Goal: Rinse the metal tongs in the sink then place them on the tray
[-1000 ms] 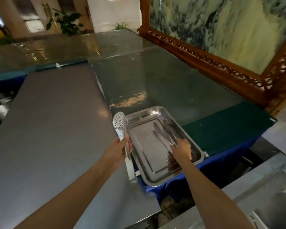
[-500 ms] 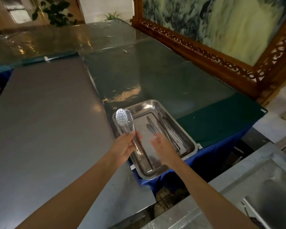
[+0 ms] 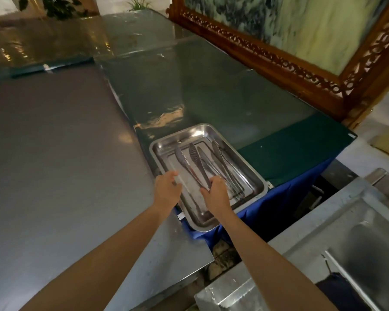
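A steel tray (image 3: 257,177) sits at the near corner of a green glass-topped table. Several metal tongs lie in it lengthwise, heads pointing away from me. The perforated tongs (image 3: 193,155) lie at the tray's left side with their arms spread. My left hand (image 3: 166,193) is at the tray's left rim, fingertips pinching the pale left arm of these tongs. My right hand (image 3: 216,195) is over the tray's middle, fingers curled round the dark right arm. The tongs' near ends are hidden under my hands.
A long steel counter (image 3: 61,167) runs along the left, touching the tray. The green table (image 3: 211,90) stretches away to a carved wooden frame (image 3: 285,66). A steel sink (image 3: 368,254) with a dark cloth (image 3: 339,290) is at the lower right, across a gap.
My left hand has lowered the perforated tongs from upright beside the tray to lying flat inside it. My right hand has come back and taken hold of them too.
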